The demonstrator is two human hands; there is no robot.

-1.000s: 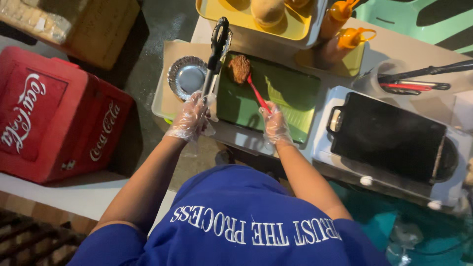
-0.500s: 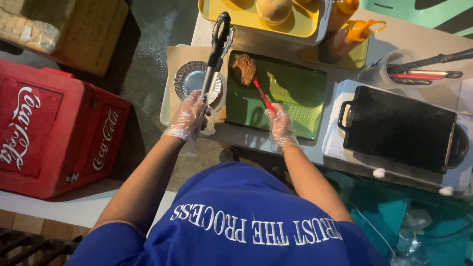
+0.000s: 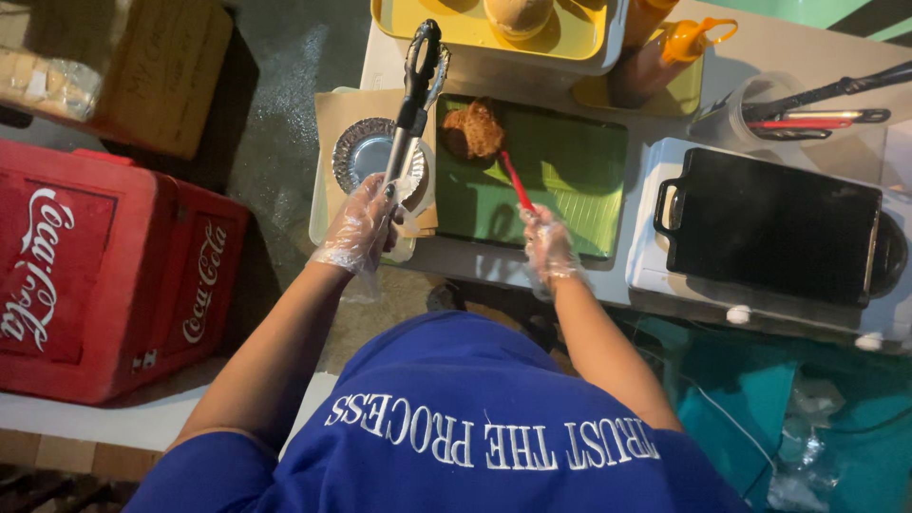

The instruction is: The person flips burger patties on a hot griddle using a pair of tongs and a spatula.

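My left hand (image 3: 364, 223), in a clear plastic glove, grips long black-and-metal tongs (image 3: 414, 90) that point away over a round foil dish (image 3: 359, 154). My right hand (image 3: 548, 239), also gloved, holds a red-handled utensil (image 3: 515, 180) whose tip touches a brown fried piece of food (image 3: 474, 128). The food lies at the far left corner of a green leaf-lined tray (image 3: 570, 171).
A black griddle (image 3: 774, 223) on a white stove stands to the right. A yellow tray (image 3: 494, 38) with a bun, orange sauce bottles (image 3: 665, 52) and a cup of utensils (image 3: 750, 109) are at the back. A red cooler box (image 3: 104, 275) sits on the left.
The view has shifted a little. Both hands stay in nearly the same pose, with the red utensil still at the fried piece and the tongs over the foil dish.
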